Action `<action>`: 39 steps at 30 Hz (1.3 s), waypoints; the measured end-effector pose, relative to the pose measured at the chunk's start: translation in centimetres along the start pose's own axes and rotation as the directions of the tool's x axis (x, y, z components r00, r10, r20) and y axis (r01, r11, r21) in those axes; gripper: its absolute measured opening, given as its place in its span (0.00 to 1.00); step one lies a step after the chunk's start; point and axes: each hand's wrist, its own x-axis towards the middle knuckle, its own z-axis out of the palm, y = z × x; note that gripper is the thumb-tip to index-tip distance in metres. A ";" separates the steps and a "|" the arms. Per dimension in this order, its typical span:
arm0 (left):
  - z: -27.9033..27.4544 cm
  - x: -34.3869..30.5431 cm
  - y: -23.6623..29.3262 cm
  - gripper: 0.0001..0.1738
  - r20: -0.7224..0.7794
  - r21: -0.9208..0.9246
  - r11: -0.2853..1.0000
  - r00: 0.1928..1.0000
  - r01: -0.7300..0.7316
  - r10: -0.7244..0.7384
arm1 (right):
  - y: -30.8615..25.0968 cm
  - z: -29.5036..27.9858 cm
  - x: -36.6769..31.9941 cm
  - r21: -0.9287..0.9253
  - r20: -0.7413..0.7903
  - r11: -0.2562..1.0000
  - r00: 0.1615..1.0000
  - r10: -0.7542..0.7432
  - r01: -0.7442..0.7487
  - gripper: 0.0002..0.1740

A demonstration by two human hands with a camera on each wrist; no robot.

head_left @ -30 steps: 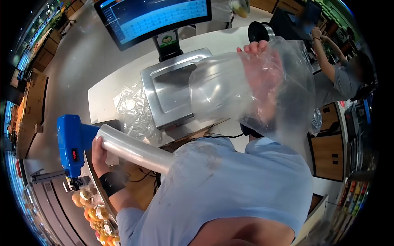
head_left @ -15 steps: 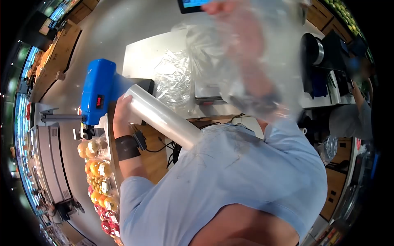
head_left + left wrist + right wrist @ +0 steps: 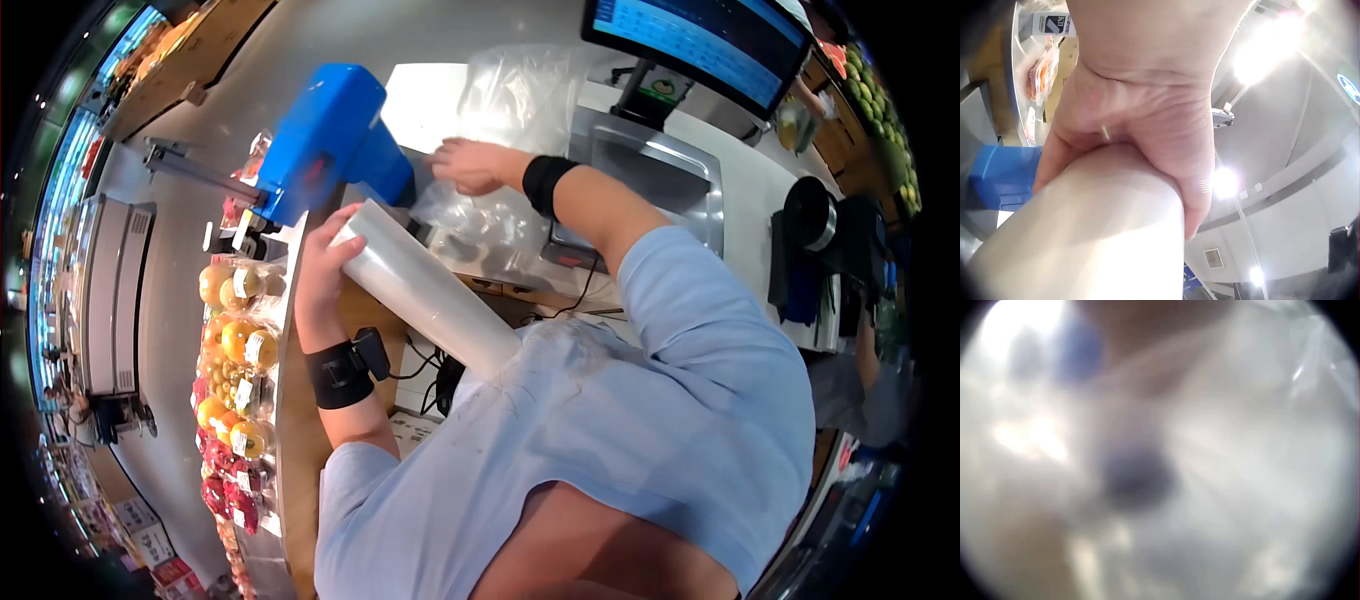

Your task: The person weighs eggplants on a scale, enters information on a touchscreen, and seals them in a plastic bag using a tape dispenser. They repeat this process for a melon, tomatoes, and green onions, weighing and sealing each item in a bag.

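My left hand (image 3: 325, 265) grips the upper end of a thick roll of clear plastic film (image 3: 430, 295), whose other end rests against the light blue shirt. In the left wrist view, the left hand (image 3: 1141, 125) has thumb and fingers spread around the roll (image 3: 1104, 231). Clear plastic bag material (image 3: 520, 95) lies around my right hand (image 3: 475, 167), whose fingers are bent into it over the counter. The right wrist view is badly blurred, with cloudy plastic (image 3: 1241, 456) across it; fingertips cannot be made out there.
A blue device (image 3: 330, 130) on a metal arm stands beyond the left hand. A metal scale (image 3: 685, 165) and a screen (image 3: 700, 45) are right of the right hand. Packed fruit (image 3: 240, 345) lines the left side; black cables hang below the counter.
The right hand has come down and left from its raised position, taking the plastic toward the blue device. The left hand still holds the roll. The head view has turned.
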 end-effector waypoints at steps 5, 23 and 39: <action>-1.3 -1.3 -0.9 0.28 -0.042 -0.037 0.999 0.999 0.008 -0.010 | -3.1 3.9 1.1 0.037 0.122 0.992 0.985 -0.124 0.120 0.21; -0.9 0.7 -1.6 0.38 0.072 -0.098 0.994 0.995 -0.057 0.064 | -6.2 5.1 4.0 0.495 -0.121 0.691 0.745 0.655 -0.527 0.30; 4.9 8.2 3.3 0.51 0.398 -0.183 0.946 0.860 -0.266 0.319 | -14.6 -7.4 -4.2 0.756 0.353 -0.653 0.869 0.346 -0.047 0.50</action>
